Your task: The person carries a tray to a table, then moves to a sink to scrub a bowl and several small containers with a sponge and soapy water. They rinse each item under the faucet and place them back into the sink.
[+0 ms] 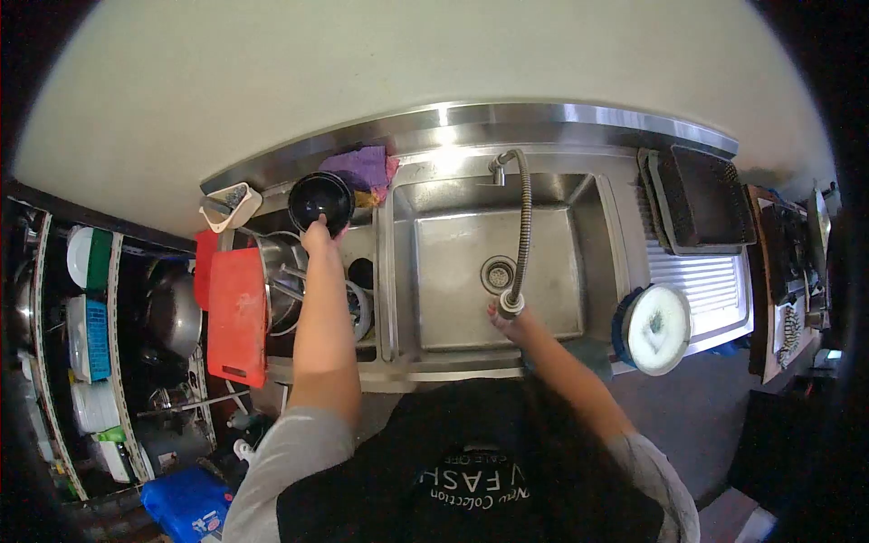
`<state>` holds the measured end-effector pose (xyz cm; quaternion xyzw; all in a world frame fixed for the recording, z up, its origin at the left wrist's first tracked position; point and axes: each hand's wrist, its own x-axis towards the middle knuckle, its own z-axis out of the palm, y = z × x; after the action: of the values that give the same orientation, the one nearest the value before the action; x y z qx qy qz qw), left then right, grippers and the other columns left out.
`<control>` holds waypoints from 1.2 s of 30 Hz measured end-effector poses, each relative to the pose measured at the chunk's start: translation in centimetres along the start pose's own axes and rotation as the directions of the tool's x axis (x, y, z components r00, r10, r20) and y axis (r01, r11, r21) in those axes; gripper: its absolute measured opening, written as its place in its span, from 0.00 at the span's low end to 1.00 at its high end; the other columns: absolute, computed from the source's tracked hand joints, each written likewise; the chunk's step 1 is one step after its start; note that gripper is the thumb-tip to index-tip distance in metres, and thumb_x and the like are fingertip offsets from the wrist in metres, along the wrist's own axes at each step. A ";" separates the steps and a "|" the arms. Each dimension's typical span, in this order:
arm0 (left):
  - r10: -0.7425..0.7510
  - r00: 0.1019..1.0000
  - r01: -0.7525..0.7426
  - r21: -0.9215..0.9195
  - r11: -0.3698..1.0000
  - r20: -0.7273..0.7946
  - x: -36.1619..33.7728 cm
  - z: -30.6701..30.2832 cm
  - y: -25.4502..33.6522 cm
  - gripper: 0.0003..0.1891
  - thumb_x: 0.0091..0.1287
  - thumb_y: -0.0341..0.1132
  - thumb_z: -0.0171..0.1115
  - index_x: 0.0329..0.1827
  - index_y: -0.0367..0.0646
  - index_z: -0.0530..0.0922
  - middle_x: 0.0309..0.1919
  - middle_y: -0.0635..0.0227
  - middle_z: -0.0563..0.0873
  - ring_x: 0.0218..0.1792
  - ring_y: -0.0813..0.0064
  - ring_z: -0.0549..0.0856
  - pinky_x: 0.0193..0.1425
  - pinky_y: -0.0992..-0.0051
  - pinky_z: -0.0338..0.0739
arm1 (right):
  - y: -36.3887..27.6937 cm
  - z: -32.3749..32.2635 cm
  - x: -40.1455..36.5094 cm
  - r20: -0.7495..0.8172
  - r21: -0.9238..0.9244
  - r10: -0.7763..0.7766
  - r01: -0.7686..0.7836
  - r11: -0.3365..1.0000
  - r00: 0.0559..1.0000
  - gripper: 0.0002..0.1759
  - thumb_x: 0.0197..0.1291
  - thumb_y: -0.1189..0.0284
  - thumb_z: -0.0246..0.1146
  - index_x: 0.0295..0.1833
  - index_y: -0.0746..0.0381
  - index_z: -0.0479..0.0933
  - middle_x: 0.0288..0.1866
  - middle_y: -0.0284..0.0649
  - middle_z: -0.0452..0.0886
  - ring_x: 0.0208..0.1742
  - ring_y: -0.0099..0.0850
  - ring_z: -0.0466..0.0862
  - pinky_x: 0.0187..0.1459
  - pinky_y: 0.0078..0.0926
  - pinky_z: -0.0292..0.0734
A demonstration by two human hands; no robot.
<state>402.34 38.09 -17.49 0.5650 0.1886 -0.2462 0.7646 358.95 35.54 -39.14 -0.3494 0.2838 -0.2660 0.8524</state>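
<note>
The fingers of your left hand pinch the black bowl just ahead of them by its near rim, one digit inside, presumably for steadiness, while your right hand's curl around the spray nozzle, apparently controlling it above the sink basin.

The glossy black round bowl is held with its hollow facing up, left of the rectangular stainless-steel sink basin, near that basin's back corner. The ribbed grey metal hose arches forward from the basin's back edge, its pale round spray head above the basin's front half.
</note>
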 end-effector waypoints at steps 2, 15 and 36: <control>0.066 0.990 -0.079 0.108 0.991 0.122 -1.9 -0.4 -0.6 0.20 0.59 0.23 0.58 0.55 0.43 0.68 0.48 0.56 0.77 0.43 0.58 0.81 0.35 0.52 0.81 | -1.8 2.2 -0.4 0.032 0.595 0.373 -0.317 0.739 0.927 0.05 0.57 0.72 0.59 0.40 0.54 0.75 0.30 0.36 0.78 0.30 0.29 0.78 0.30 0.27 0.74; -0.196 0.908 -0.261 0.864 0.431 0.371 -13.2 -2.0 -19.2 0.22 0.52 0.26 0.63 0.52 0.43 0.74 0.39 0.56 0.83 0.35 0.56 0.85 0.25 0.58 0.82 | -5.2 8.2 -2.5 0.069 -0.912 -0.249 0.163 0.378 0.966 0.06 0.50 0.75 0.53 0.36 0.58 0.71 0.31 0.39 0.74 0.35 0.34 0.75 0.37 0.31 0.70; -0.030 0.639 -0.749 0.631 0.203 0.768 -8.2 -0.3 -10.3 0.08 0.59 0.30 0.54 0.32 0.40 0.82 0.28 0.65 0.84 0.30 0.71 0.82 0.36 0.70 0.74 | -8.3 6.8 -4.7 -0.148 -0.951 -0.221 -0.077 0.300 0.964 0.12 0.52 0.72 0.61 0.42 0.64 0.74 0.35 0.48 0.80 0.39 0.44 0.81 0.42 0.36 0.74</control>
<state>389.65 37.22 -20.84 0.8005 -0.4140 -0.2745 0.3353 358.10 36.53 -27.52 -0.7602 0.4748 -0.1271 0.4250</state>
